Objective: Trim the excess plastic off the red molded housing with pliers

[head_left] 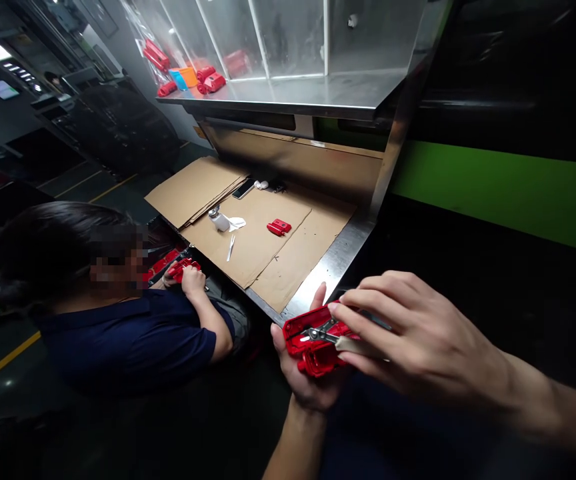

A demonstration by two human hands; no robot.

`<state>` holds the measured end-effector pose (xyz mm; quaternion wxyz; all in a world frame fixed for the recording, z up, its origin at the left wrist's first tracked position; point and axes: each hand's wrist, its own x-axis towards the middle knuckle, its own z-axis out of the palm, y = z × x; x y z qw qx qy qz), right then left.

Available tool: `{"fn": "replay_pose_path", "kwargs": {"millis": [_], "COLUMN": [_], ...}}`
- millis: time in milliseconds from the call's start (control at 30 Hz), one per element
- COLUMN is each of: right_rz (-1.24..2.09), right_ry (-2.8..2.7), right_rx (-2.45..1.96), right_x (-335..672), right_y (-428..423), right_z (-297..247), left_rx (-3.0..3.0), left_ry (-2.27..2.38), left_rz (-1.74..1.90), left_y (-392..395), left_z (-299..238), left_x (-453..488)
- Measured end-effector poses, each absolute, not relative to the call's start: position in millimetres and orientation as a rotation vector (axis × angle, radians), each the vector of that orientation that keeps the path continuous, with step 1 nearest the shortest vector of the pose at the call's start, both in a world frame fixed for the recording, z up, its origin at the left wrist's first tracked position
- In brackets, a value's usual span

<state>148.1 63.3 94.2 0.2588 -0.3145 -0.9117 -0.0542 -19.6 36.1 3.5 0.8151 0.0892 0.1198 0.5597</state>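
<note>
While the left hand point(304, 373) cups the red part point(313, 343) from below, just off the worktop point(325, 270) edge, the right hand point(418, 340) pinches a cutter point(324, 333) against it; trimming probably goes best with the part braced and strokes short.

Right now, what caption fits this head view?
Left hand cradles a red plastic part; right hand works it with a metal tool.
</note>
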Motion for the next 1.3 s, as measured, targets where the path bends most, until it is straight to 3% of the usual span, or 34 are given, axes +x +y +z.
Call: {"fn": "replay_pose_path", "kwargs": {"millis": [867,1300], "right_rz": [-0.199,-0.251], "right_ry": [-2.492,-2.568], "right_rx": [-0.833,-0.734], "right_x": [129.0,132.3], "right_y": [68.8,68.4], "right_z": [92.2,101.9], "left_rx": [0.089,0.079], "left_ry": [0.102,0.255], "left_rz": [1.176,1.071], "left_y": [32.7,26.1], "left_z": [6.3,-0.3], "left_x": [-19.0,-17.9]}}
